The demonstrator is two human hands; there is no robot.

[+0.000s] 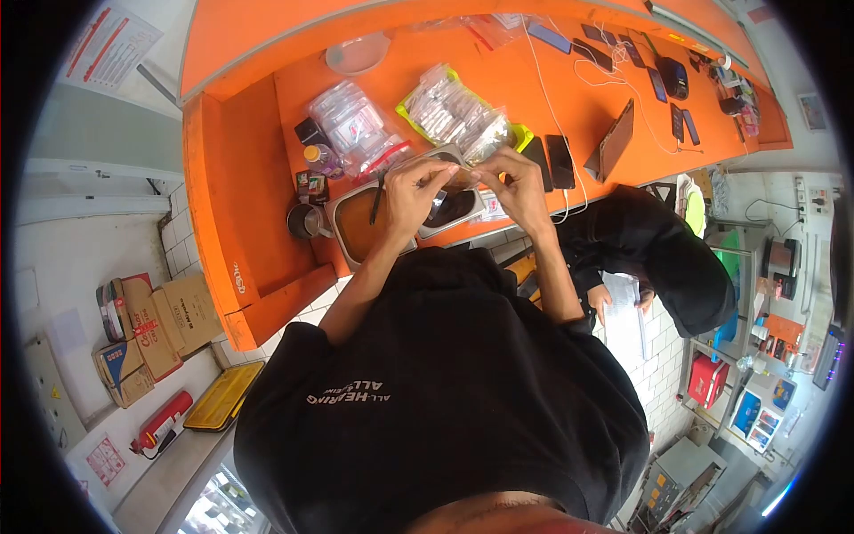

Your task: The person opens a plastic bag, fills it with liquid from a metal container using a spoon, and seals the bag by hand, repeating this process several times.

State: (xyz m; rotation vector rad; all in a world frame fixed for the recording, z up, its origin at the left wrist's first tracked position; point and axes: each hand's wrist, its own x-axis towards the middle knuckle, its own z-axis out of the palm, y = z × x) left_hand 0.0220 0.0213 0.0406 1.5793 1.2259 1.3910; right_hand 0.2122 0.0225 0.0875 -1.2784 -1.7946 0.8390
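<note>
Both my hands are raised over the front edge of the orange table, fingertips nearly meeting. My left hand (pixel 416 193) has thumb and fingers pinched together on a small clear item, perhaps a plastic bag. The fingers of my right hand (pixel 513 184) are pinched at the other side of it. Below them sits a metal tray (pixel 479 210) with dark contents. Another metal tray (pixel 336 230) is beside it, under my left wrist. Beyond my hands, a yellow-green basket (pixel 412 120) holds many small clear packets (pixel 454 111). More bagged packets (pixel 349 120) lie to its left.
A bottle (pixel 322 160) and a metal cup (pixel 305 221) stand at the left. Phones (pixel 560 162), a tablet (pixel 614 142) and cables lie at the right. Close by on the right, a person in black (pixel 658 249) holds papers (pixel 625 311).
</note>
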